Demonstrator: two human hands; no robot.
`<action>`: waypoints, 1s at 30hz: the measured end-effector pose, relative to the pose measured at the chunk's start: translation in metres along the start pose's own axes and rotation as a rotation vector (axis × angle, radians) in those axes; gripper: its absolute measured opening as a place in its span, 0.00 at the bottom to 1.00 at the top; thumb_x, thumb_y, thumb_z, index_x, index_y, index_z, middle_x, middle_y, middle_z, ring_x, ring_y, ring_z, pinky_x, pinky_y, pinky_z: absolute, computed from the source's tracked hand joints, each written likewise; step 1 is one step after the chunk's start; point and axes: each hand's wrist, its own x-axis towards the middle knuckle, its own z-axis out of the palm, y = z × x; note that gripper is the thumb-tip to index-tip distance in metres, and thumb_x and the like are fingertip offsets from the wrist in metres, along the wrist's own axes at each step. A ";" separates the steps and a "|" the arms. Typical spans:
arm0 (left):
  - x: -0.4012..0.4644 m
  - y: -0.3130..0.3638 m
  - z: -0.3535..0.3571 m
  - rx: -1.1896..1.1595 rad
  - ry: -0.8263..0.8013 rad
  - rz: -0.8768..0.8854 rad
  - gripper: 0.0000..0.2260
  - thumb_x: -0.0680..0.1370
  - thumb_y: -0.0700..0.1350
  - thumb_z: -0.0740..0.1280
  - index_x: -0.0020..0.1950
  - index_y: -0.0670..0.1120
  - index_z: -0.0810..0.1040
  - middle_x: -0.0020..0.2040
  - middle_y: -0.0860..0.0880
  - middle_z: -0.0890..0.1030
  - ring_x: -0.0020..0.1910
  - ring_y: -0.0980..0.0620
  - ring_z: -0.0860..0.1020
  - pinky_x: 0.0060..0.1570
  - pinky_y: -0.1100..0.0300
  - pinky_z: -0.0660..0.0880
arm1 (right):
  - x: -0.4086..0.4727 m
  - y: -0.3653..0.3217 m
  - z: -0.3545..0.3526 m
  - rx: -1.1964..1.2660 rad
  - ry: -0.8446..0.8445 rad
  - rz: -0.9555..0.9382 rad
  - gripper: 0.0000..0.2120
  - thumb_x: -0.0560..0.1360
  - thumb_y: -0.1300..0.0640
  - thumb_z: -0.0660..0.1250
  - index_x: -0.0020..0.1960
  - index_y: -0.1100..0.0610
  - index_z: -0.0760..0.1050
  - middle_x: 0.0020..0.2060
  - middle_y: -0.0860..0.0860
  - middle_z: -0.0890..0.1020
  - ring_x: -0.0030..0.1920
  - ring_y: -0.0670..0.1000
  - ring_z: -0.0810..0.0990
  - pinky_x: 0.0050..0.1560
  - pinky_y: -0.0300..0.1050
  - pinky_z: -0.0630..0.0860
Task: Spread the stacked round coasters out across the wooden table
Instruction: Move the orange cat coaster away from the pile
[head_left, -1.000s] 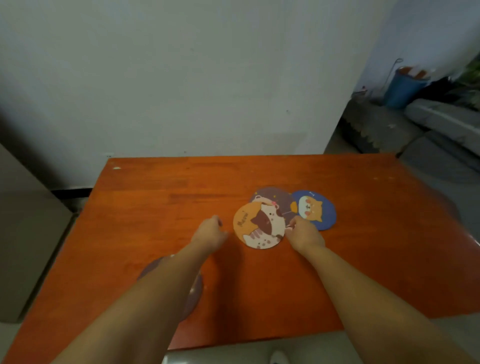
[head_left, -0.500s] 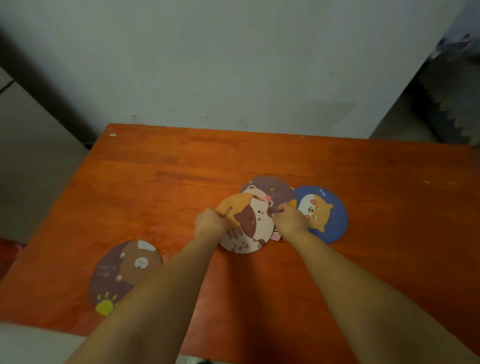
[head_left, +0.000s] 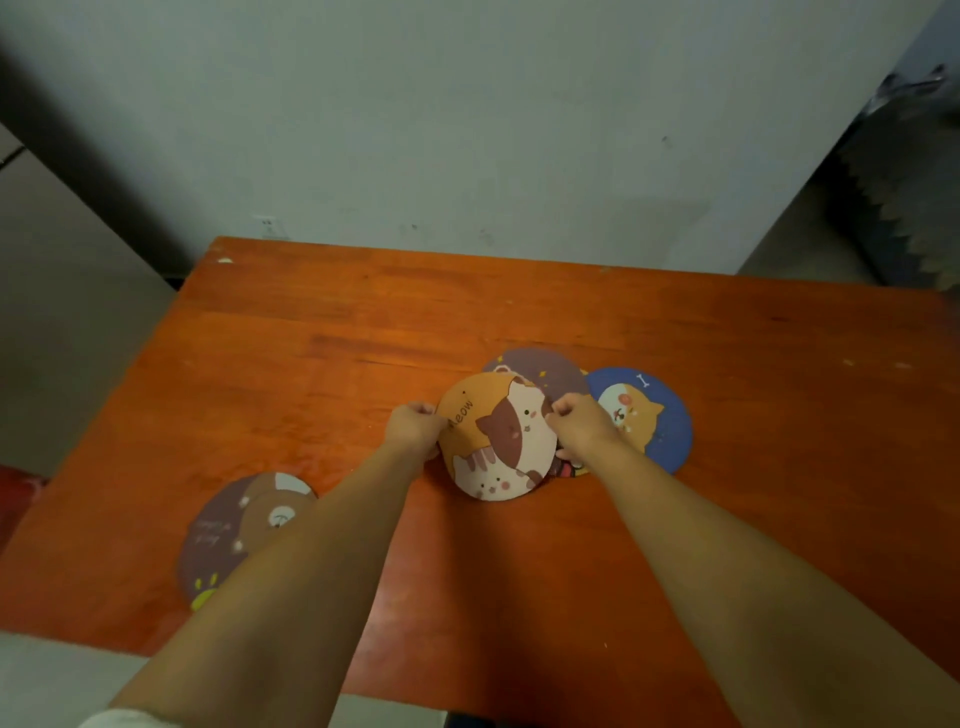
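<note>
Pinching the orange cat coaster (head_left: 498, 436) at its opposite edges, your left hand (head_left: 413, 428) and right hand (head_left: 579, 423) grip it atop the pile near the middle of the wooden table (head_left: 363, 322). It looks thin, light and slightly bendy, so hold it by the rim. 1 blue coaster (head_left: 660, 421) and 1 purple coaster (head_left: 234, 530) already lie apart.

1. Pale grey-green wall (head_left: 467, 130) behind, bearing a small socket (head_left: 267, 226) low down.
2. Grey cabinet (head_left: 62, 312) at left.
3. Dim passage (head_left: 893, 171) at right.
</note>
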 end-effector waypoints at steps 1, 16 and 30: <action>-0.004 0.003 0.001 -0.028 -0.039 0.015 0.17 0.77 0.34 0.62 0.31 0.46 0.64 0.32 0.44 0.69 0.30 0.48 0.67 0.26 0.59 0.65 | -0.006 0.000 -0.007 0.011 0.016 0.014 0.06 0.80 0.59 0.59 0.47 0.57 0.72 0.37 0.54 0.71 0.40 0.58 0.75 0.57 0.64 0.79; -0.101 0.009 0.124 0.147 -0.473 0.124 0.15 0.79 0.36 0.64 0.34 0.44 0.66 0.44 0.41 0.73 0.44 0.43 0.72 0.44 0.53 0.73 | -0.091 0.143 -0.107 0.188 0.342 0.187 0.05 0.79 0.61 0.60 0.51 0.59 0.74 0.58 0.61 0.80 0.49 0.57 0.77 0.56 0.57 0.81; -0.173 -0.070 0.218 0.155 -0.292 0.025 0.15 0.78 0.36 0.65 0.33 0.45 0.67 0.38 0.44 0.73 0.44 0.43 0.72 0.45 0.53 0.72 | -0.109 0.265 -0.146 0.092 0.183 0.155 0.03 0.79 0.60 0.61 0.48 0.58 0.73 0.55 0.58 0.81 0.48 0.53 0.78 0.36 0.43 0.79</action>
